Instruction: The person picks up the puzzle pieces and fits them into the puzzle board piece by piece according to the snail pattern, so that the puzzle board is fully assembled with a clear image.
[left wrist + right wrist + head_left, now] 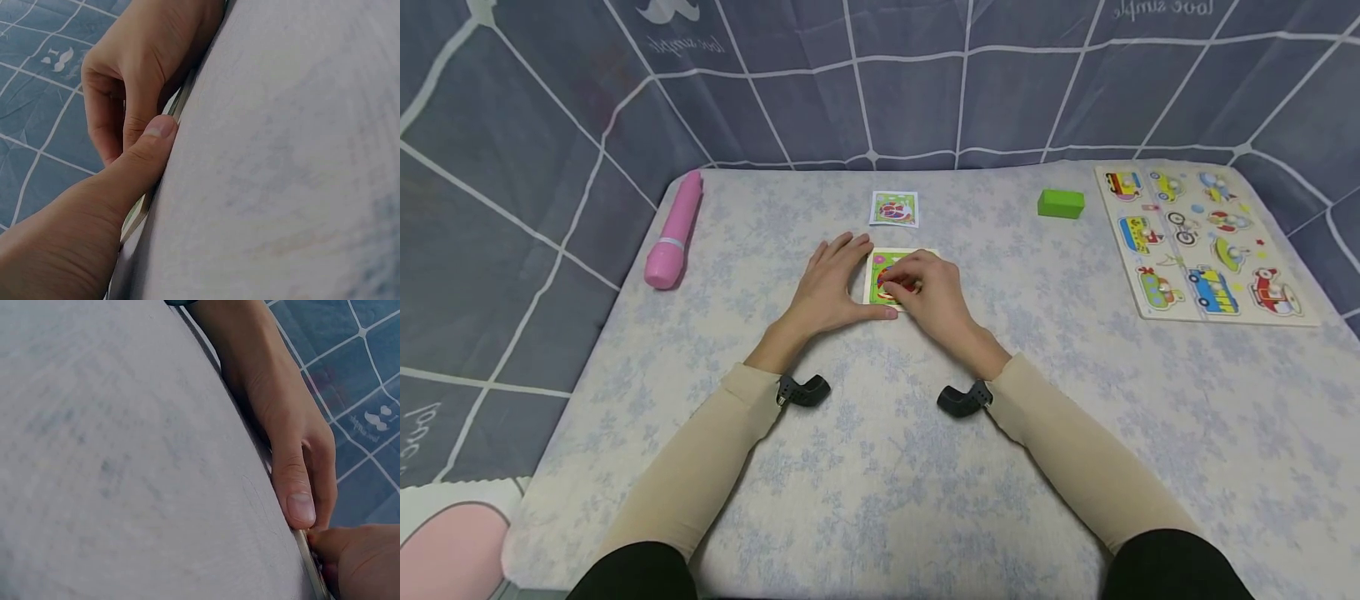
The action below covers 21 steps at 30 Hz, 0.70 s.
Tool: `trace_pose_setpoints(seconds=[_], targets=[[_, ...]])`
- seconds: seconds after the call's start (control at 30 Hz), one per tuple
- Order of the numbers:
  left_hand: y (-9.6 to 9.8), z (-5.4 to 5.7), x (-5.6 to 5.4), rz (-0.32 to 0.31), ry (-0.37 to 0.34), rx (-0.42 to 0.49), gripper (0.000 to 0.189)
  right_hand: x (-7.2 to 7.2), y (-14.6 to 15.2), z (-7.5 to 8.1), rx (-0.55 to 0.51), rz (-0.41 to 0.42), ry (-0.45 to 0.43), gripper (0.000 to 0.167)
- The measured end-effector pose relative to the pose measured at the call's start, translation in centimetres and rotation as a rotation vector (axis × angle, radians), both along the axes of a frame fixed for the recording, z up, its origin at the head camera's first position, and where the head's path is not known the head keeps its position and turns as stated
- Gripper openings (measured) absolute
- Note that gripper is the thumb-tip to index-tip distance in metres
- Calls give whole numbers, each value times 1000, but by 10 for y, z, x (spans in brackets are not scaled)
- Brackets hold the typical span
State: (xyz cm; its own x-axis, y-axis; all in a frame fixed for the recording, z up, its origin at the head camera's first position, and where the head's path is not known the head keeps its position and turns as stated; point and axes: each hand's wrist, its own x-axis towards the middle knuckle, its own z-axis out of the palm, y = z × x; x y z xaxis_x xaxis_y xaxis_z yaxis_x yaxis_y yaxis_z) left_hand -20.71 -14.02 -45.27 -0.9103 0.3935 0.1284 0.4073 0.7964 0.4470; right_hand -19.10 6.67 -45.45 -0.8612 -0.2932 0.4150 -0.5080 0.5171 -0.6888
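In front of me lies a small square wooden puzzle board (880,261) with a green picture and red parts, partly covered by my hands. My left hand (833,287) rests at its left side with fingers stretched out, and the thumb (161,127) presses along its near edge. My right hand (931,293) reaches over the board from the right, fingers curled, thumb and fingertips pinching at a small red puzzle piece (882,280) in the picture. Most of that piece is hidden by the fingers. Behind the board lies a picture card (894,209) with a similar green and red print.
A pink cylindrical object (674,232) lies at the far left of the table (880,500). Toward the back right sits a green block (1061,203). A large wooden peg puzzle (1206,242) with several vehicle pieces lies at the right. A grey checked curtain (917,100) hangs behind.
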Motion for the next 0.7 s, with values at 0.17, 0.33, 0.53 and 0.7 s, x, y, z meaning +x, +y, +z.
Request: trace_pose_setpoints(seconds=[0.17, 0.33, 0.53, 0.7], targets=[[1, -2, 0, -5, 6, 0, 116, 1, 3, -1, 14, -47, 15, 10], [2, -1, 0, -1, 11, 4, 115, 1, 6, 0, 63, -95, 49, 15], [2, -1, 0, 0, 8, 8, 116, 0, 6, 0, 235, -51, 89, 27], [2, -2, 0, 5, 2, 18, 115, -1, 4, 3, 361, -34, 117, 30]])
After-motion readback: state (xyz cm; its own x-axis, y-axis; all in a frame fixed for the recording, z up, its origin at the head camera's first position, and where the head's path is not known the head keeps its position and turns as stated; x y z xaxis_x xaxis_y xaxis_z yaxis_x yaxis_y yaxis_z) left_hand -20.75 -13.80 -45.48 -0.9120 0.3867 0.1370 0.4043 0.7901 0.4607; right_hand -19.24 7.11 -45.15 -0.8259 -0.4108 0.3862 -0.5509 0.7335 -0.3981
